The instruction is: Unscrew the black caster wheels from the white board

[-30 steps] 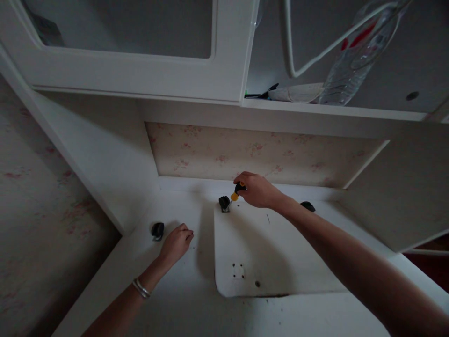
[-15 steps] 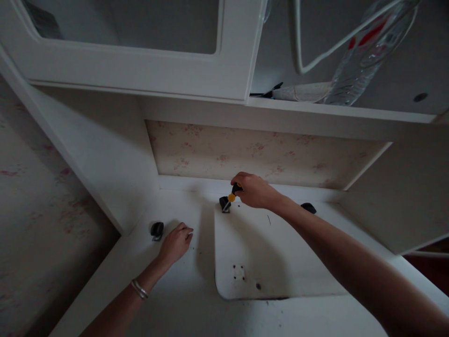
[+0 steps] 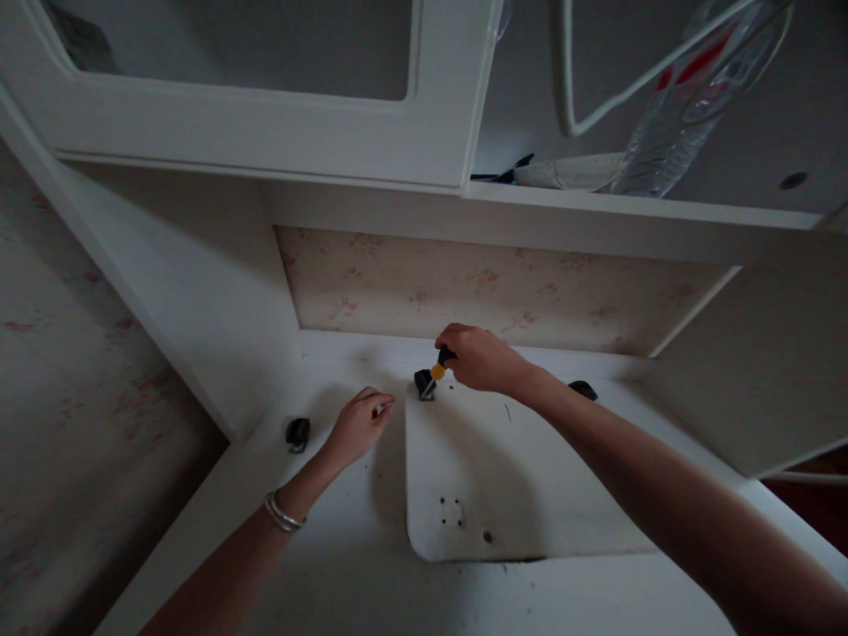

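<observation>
My right hand (image 3: 482,359) is closed around a screwdriver with a black and orange handle (image 3: 441,364). Its tip points down at a black caster wheel (image 3: 424,384) on the far left corner of a white panel (image 3: 503,477). My left hand (image 3: 359,426) hovers left of that wheel with its fingers curled together in a pinch; what they hold, if anything, is too small to see. A second black caster (image 3: 298,433) sits further left on the white furniture surface. A third black caster (image 3: 583,389) shows behind my right forearm.
A white cabinet door with a window (image 3: 265,115) hangs overhead. On the shelf (image 3: 636,210) to its right lie a clear plastic bottle (image 3: 689,97), a white cable and some dark items. Floral wallpaper (image 3: 490,296) lines the back.
My left hand has lifted off the surface near the left caster and moved right, toward the caster under the screwdriver. My right hand has stayed where it was.
</observation>
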Demonstrator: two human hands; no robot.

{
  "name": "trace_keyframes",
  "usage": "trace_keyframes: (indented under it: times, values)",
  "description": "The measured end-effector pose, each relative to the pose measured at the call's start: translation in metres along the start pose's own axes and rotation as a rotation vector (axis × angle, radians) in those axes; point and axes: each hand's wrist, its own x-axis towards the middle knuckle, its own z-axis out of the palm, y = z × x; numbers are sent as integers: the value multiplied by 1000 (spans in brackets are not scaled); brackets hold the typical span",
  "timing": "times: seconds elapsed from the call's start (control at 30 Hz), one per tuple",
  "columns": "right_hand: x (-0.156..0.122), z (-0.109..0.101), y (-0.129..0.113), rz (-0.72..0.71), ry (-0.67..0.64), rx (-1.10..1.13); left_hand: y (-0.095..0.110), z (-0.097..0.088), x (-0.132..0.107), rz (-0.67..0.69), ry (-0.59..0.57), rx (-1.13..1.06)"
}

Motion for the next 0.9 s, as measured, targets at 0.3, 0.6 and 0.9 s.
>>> trace_keyframes:
  times: [0.3, 0.6, 0.9]
  values:
    - [2, -7, -14, -18, -61, -82, 49, -10, 50, 89, -22, -258]
    - [21, -12, -24, -59, -119, -107, 54, 6, 85, 101, -75, -427]
    - [29, -3, -24, 230, -9, -150, 40, 19, 91, -14, 38, -433]
